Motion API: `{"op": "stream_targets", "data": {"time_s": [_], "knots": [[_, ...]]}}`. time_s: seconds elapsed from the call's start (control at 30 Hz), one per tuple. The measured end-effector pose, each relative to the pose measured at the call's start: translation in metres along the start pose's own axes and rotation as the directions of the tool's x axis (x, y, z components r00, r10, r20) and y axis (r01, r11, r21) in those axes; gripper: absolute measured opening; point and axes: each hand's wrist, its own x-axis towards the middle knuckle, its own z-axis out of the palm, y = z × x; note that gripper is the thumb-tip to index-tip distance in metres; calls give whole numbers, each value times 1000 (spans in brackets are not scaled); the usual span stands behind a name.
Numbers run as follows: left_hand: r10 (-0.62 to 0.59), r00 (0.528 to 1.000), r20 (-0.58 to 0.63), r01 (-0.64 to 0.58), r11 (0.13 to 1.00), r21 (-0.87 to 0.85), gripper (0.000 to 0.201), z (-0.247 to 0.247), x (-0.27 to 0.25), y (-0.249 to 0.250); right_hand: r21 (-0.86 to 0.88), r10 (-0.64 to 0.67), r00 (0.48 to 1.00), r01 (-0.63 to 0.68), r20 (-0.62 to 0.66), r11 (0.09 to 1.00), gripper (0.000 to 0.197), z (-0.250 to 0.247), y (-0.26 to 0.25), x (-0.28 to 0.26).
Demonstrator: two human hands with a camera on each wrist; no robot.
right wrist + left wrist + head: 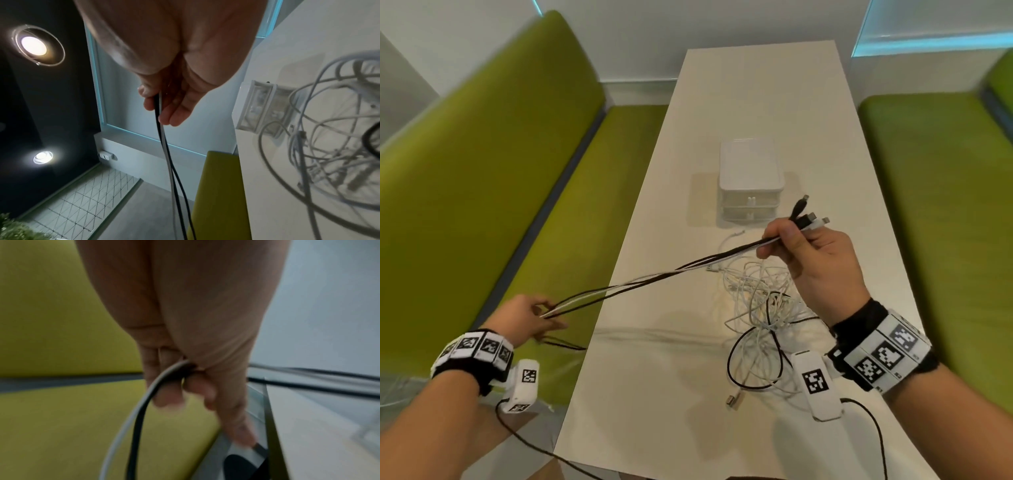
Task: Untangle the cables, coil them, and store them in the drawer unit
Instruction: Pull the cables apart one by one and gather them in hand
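Stretching cables (pixel 654 277) taut above the tabletop (pixel 654 394): right hand (pixel 815 260) grip pinches the plug ends, left hand (pixel 524 318) grip pinches the far loop.

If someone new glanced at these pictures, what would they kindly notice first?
First, the black and white cables stretched taut between the right hand, raised over the table, and the left hand out over the green bench. Next, the tangled cable heap lying before the small white drawer unit.
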Motion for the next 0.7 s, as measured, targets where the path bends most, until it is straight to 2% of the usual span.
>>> {"op": "stream_targets", "data": {"time_s": [0.07, 0.13, 0.17, 0.2, 0.23, 0.3, 0.33, 0.4, 0.47, 0.5, 0.57, 0.6, 0.63, 0.67, 0.7], "knots": [[6, 991, -137, 13, 991, 132, 24, -3, 3, -6, -7, 0, 999, 0, -42, 1000, 26, -5, 0, -1], [125, 938, -324, 16, 917, 399, 22, -7, 5, -8, -23, 13, 998, -15, -56, 1000, 29, -5, 4, -5], [178, 913, -366, 24, 873, 487, 21, -8, 6, -8, -43, 19, 998, -21, -52, 999, 31, -5, 5, -8], [180, 912, -369, 43, 852, 522, 31, -10, 7, -7, -70, 21, 999, -23, -42, 997, 31, -3, 7, -10], [129, 936, -326, 62, 853, 518, 53, -10, 7, -5, -104, 21, 999, -24, -29, 994, 27, -2, 6, -12], [40, 992, -116, 8, 922, 388, 101, -8, 6, 5, -157, 41, 999, -41, -2, 987, 16, 1, 6, -13], [52, 999, -10, -47, 964, 263, 114, -6, 4, 15, -182, 71, 997, -68, 11, 981, 14, 3, 8, -14], [180, 981, 79, -190, 971, 145, 118, 2, -5, 46, -240, 146, 989, -133, 35, 962, 13, 8, 17, -16], [381, 922, 70, -386, 895, 223, 107, 10, -22, 87, -287, 209, 977, -187, 47, 939, 13, 15, 32, -19], [497, 865, 73, -499, 835, 232, 99, 15, -33, 108, -294, 235, 971, -210, 51, 932, 14, 20, 39, -21], [675, 727, 123, -686, 716, 131, 84, 29, -57, 150, -271, 272, 961, -248, 55, 930, 16, 27, 50, -24], [725, 671, 154, -740, 668, 77, 80, 38, -69, 170, -254, 284, 957, -261, 58, 931, 17, 30, 54, -26], [750, 634, 187, -767, 642, 25, 76, 49, -80, 188, -238, 288, 956, -266, 62, 934, 17, 32, 56, -27], [759, 617, 207, -771, 636, -36, 69, 56, -90, 204, -231, 284, 957, -263, 65, 937, 16, 32, 57, -27], [754, 623, 207, -753, 650, -101, 59, 63, -96, 216, -235, 275, 959, -253, 68, 939, 15, 31, 57, -27]]}}
